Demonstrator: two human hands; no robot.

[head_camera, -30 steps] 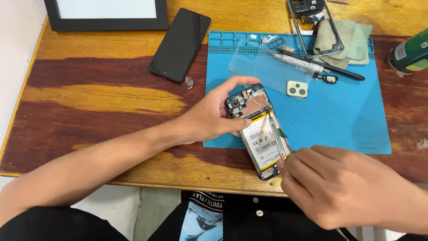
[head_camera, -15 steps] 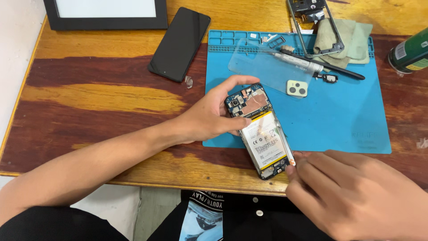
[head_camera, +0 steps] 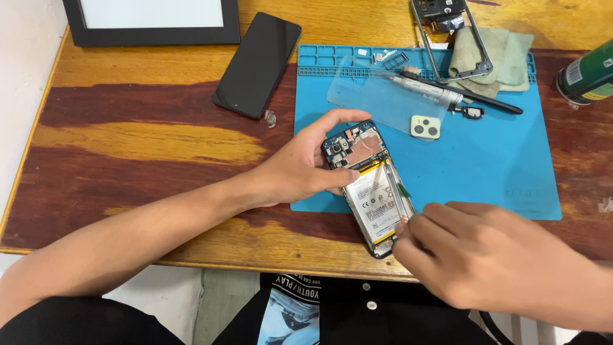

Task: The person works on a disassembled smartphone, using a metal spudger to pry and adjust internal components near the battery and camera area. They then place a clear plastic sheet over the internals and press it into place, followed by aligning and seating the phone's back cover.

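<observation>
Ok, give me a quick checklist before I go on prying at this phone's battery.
1. Left hand steadying the phone: ok, it grips the upper end.
2. Right hand at the battery: ok, fingertips at its lower right edge.
3. Phone on the mat: not ok, its lower end overhangs onto the table.
4. Tool under the battery: cannot tell, the fingers hide it.
5. Camera cover clear of the work: ok, it lies apart on the mat.

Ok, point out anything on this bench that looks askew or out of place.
The opened phone lies askew, half off the blue mat, its lower end over the table's front edge; the left hand grips its top, the right hand is at its bottom. A green can lies on its side.
</observation>
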